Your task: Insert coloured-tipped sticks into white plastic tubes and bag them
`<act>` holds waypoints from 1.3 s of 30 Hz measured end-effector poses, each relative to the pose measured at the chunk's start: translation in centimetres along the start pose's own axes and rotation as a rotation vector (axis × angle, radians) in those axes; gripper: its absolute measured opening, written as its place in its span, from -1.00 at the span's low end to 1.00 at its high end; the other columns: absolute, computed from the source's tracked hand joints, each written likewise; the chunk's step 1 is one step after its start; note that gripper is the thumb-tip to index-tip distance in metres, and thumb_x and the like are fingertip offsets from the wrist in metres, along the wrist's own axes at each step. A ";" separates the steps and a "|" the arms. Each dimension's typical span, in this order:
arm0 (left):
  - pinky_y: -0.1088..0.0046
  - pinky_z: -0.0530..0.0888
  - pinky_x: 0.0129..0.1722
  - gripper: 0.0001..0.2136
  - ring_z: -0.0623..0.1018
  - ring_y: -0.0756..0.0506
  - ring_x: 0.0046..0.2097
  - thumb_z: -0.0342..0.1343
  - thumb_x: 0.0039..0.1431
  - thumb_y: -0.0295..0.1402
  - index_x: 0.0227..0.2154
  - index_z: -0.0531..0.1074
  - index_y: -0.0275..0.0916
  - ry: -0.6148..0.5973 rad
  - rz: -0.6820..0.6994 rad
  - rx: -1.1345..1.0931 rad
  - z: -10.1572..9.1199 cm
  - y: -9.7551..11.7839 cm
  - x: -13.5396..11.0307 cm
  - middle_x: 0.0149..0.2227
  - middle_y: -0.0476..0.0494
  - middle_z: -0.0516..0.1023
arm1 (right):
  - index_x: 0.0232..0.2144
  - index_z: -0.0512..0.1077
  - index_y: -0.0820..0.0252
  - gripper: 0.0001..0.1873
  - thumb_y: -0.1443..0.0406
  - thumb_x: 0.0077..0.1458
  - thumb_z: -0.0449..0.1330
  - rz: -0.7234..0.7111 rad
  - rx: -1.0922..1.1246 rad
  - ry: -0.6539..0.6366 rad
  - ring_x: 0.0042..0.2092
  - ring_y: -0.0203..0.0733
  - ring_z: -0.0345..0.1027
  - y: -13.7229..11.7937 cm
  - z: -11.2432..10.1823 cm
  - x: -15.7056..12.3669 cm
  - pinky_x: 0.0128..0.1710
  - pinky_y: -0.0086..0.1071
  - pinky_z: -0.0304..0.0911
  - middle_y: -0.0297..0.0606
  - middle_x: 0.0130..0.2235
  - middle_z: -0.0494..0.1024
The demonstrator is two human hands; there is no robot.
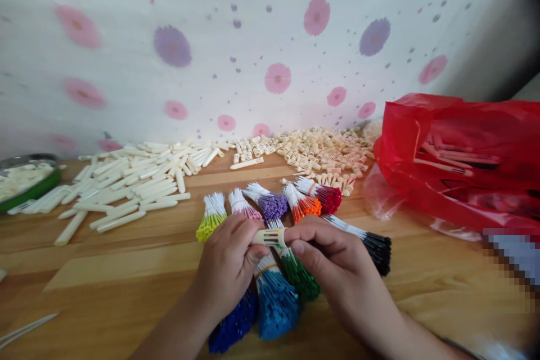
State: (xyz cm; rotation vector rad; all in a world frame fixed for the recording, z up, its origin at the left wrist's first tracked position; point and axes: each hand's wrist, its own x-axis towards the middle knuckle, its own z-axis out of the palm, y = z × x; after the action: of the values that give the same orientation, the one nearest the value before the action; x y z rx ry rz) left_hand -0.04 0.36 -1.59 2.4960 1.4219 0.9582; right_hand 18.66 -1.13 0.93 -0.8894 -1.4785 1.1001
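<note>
My left hand (230,261) is closed around a cream multicolour pen barrel (268,237) with slots in its side. The fingertips of my right hand (340,264) pinch at the barrel's right end; whether a small part sits between them is hidden. Below and around my hands lie rubber-banded bundles of thin white sticks with coloured tips, apparently pen refills: light blue refills (277,301), dark blue refills (233,323), green refills (301,273) and black refills (375,248). Farther back are yellow refills (211,222), purple refills (272,203), orange refills (304,206) and red refills (328,197).
Plain cream tubes (139,180) are heaped at the back left, beside a green-rimmed bowl (53,180) of small pale pieces. Small slotted parts (324,149) pile at the back middle. A red plastic bag (459,152) with pens inside stands right. Behind hangs a flowered sheet (253,28).
</note>
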 end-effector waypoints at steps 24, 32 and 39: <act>0.31 0.49 -0.33 -0.71 0.55 -0.14 -0.31 0.03 0.08 -0.47 -0.12 0.39 -0.13 -0.524 0.333 0.227 3.2 9.7 2.0 -0.05 -0.14 0.49 | -0.25 0.51 0.23 -0.79 0.34 0.12 0.09 0.156 -1.117 -0.111 -0.24 -0.18 0.39 3.4 -13.7 -2.9 -0.20 -0.38 0.25 -0.16 -0.27 0.50; 0.18 0.50 -0.56 -0.48 0.60 -0.30 -0.45 -0.04 0.08 -0.49 0.15 0.22 -0.12 -0.581 0.249 0.449 8.7 14.7 4.2 0.17 -0.47 0.29 | -0.41 0.51 0.22 -0.84 0.37 0.02 0.10 0.226 -1.231 -0.114 -0.29 -0.18 0.43 2.6 -13.4 -1.2 -0.34 -0.43 0.20 -0.18 -0.33 0.55; 0.17 0.49 -0.53 -0.51 0.61 -0.33 -0.43 -0.10 0.08 -0.59 0.08 0.35 -0.16 -0.613 0.221 0.486 9.3 15.2 4.5 0.16 -0.54 0.28 | -0.41 0.48 0.23 -0.82 0.36 0.06 0.07 0.233 -1.301 -0.044 -0.29 -0.15 0.43 2.0 -12.7 -1.7 -0.39 -0.42 0.15 -0.14 -0.31 0.55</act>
State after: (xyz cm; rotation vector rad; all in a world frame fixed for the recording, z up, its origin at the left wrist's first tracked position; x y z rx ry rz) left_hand 18.16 -2.53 -0.96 2.9397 1.2875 -0.1923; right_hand 31.38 0.18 -1.05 -1.9377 -2.1406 0.1562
